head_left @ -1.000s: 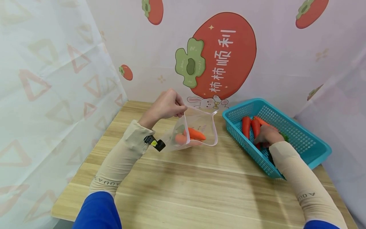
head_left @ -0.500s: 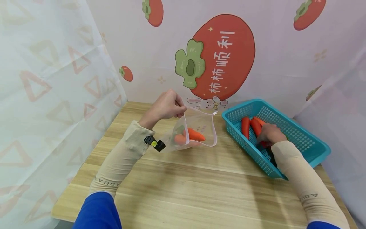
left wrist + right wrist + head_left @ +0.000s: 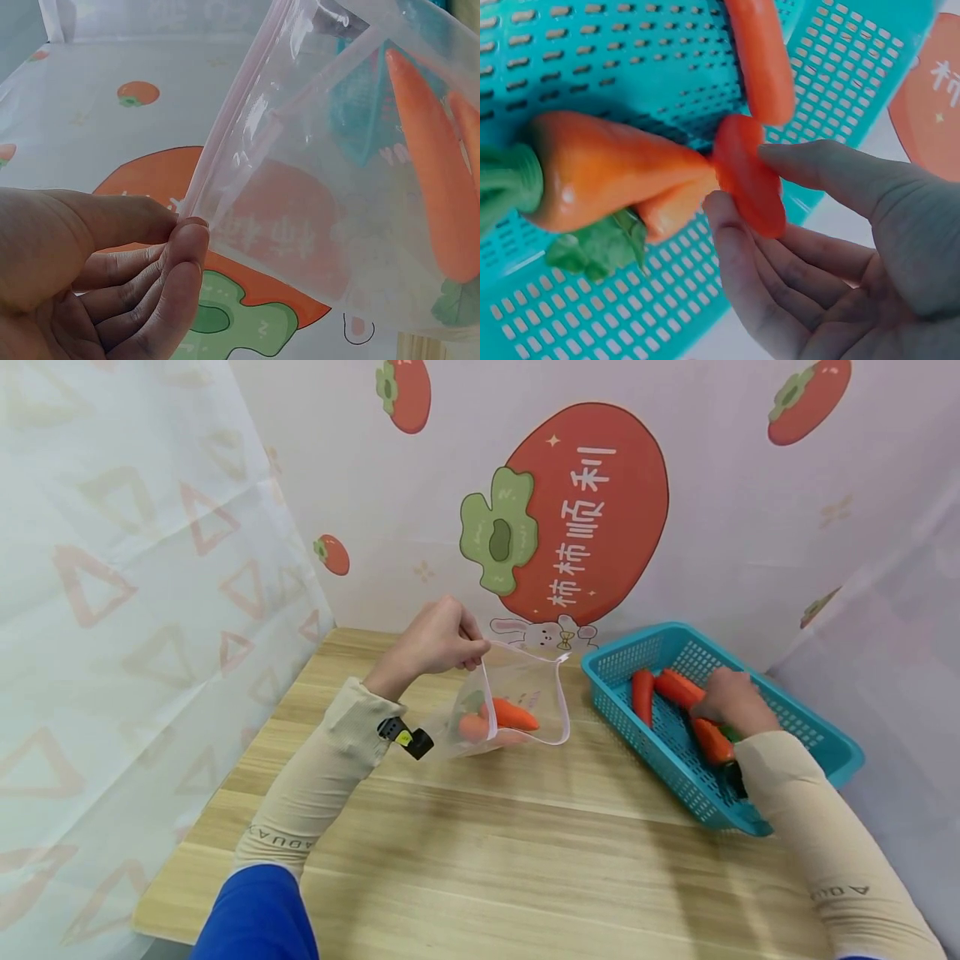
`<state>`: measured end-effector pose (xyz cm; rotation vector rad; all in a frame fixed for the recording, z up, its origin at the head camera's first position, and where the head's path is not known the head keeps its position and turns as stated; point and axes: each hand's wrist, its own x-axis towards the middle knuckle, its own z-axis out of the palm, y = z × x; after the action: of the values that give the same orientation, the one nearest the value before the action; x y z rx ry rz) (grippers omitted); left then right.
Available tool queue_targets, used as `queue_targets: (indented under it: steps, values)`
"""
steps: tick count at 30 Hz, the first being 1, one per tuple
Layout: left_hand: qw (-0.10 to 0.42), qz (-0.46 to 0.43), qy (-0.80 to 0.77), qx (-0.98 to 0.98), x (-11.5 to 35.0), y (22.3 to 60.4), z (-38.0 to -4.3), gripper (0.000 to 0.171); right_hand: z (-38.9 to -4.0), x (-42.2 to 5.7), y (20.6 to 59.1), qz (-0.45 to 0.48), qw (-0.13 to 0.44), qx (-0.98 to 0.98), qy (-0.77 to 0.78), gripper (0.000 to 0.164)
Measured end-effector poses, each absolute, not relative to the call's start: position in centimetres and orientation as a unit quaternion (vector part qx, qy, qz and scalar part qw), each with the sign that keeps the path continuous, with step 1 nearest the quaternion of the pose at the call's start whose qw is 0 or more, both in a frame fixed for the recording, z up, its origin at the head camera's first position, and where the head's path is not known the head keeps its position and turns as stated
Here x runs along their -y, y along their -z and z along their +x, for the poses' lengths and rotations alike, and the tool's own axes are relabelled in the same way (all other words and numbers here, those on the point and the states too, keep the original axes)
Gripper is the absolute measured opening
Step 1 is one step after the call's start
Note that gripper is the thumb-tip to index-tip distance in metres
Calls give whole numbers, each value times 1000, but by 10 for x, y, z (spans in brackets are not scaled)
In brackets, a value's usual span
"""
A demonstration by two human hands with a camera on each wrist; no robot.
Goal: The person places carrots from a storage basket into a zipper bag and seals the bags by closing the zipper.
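Note:
My left hand [image 3: 442, 639] pinches the upper edge of a clear zip bag [image 3: 240, 150] between thumb and forefinger, holding its mouth open. Inside the bag lie carrots [image 3: 513, 714], one with green leaf at its end in the left wrist view. My right hand [image 3: 735, 702] is down in the blue basket [image 3: 652, 747]. In the right wrist view its thumb and forefinger pinch a smooth red, elongated vegetable [image 3: 748, 176]; its exact kind is unclear. Beside it lies an orange carrot [image 3: 607, 169] with a thick green stalk, and another red, long vegetable [image 3: 763, 64].
The perforated basket stands at the right of the wooden table [image 3: 480, 860], near the printed backdrop [image 3: 420, 493]. A red, rounded-end piece [image 3: 642, 696] lies by the basket's left wall. Something dark [image 3: 735, 779] sits near my right wrist. A green leaf [image 3: 596, 247] shows below the stalked carrot.
My right hand has moved rightward within the basket, uncovering more of a carrot there. The red vegetable by its fingers has turned from upright to slanting. My left hand and the bag have stayed put.

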<state>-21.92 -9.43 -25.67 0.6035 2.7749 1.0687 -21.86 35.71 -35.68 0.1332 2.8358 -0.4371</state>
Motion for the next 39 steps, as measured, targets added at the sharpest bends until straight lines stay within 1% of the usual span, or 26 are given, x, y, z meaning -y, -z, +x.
queue_targets:
  steps: [6, 11, 16, 21, 26, 39]
  values:
    - [52, 199, -348, -915, 96, 257, -219, 19, -217, -361, 348, 34, 86, -983, 161, 29]
    - [52, 200, -348, -914, 97, 257, -219, 19, -214, -363, 344, 34, 53, -982, 176, 24]
    - [55, 196, -347, -916, 97, 259, -221, 18, -210, -365, 340, 25, 23, -982, 186, 28]
    - [57, 197, -344, -916, 98, 259, -221, 18, -207, -365, 335, 24, -5, -980, 195, 27]
    - [62, 194, -345, -916, 99, 259, -221, 18, -206, -368, 332, 11, -21, -979, 200, 29]
    - [63, 192, -347, -916, 100, 260, -222, 18, -198, -376, 327, 3, -30, -983, 182, 32]
